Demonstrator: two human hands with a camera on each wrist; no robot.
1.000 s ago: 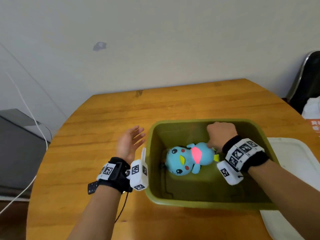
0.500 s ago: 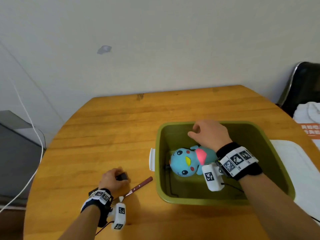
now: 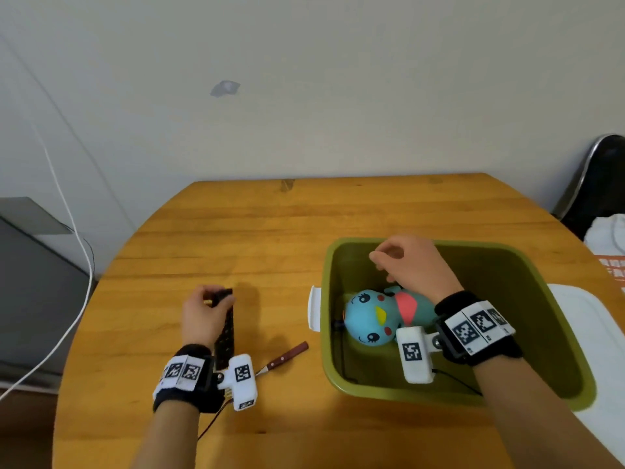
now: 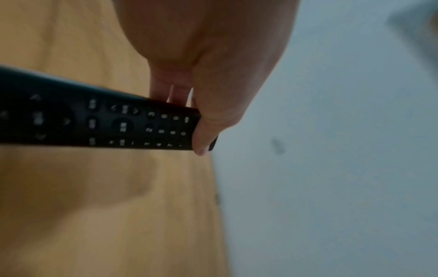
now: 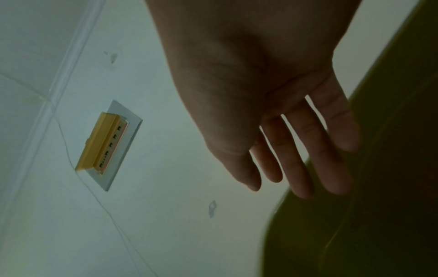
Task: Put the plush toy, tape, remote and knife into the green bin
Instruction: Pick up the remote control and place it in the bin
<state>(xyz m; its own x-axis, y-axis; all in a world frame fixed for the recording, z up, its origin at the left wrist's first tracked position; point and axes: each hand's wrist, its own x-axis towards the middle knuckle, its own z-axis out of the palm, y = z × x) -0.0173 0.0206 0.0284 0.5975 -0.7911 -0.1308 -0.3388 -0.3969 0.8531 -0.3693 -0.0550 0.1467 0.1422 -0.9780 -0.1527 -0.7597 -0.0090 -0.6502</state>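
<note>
My left hand point(image 3: 206, 313) grips the far end of a black remote point(image 3: 226, 333), lifted off the wooden table point(image 3: 236, 238); in the left wrist view the thumb and fingers pinch the remote point(image 4: 99, 123) near its number keys. A knife point(image 3: 284, 358) with a brown handle lies on the table just right of that hand. The blue plush toy point(image 3: 375, 316) lies inside the green bin point(image 3: 338, 377). My right hand point(image 3: 409, 265) hovers over the bin above the toy, fingers loose and holding nothing; the right wrist view shows the fingers point(image 5: 308, 150) relaxed. No tape is visible.
A white lid or tray point(image 3: 585, 326) lies right of the bin. A grey cabinet point(image 3: 30, 286) with a white cable point(image 3: 74, 265) stands left of the table. A black chair point(image 3: 598, 177) and white cloth point(image 3: 608, 231) are at far right. The wall runs behind.
My left hand dropped to the near left, closed on the remote and raised it. My right hand let go of the plush toy and rose above it inside the bin.
</note>
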